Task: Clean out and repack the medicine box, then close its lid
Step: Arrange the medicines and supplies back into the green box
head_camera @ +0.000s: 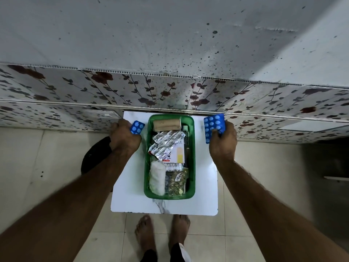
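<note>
Bare feet point(162, 235) on floor tiles at the counter point(132, 186) edge. Green box point(191, 167) mid-counter, lidless, packed: foil strips point(166, 146), gauze roll point(157, 177). Left grip point(124, 137) clamps small blue blister point(137, 127); right grip point(223, 140) clamps larger blue blister point(214, 125), either side of box.

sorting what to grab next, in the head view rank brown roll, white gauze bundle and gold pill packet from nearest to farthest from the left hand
From the left hand:
1. Brown roll, at the far end of the green box.
2. White gauze bundle, near end, left side.
3. Gold pill packet, near end, right of the gauze.
</note>
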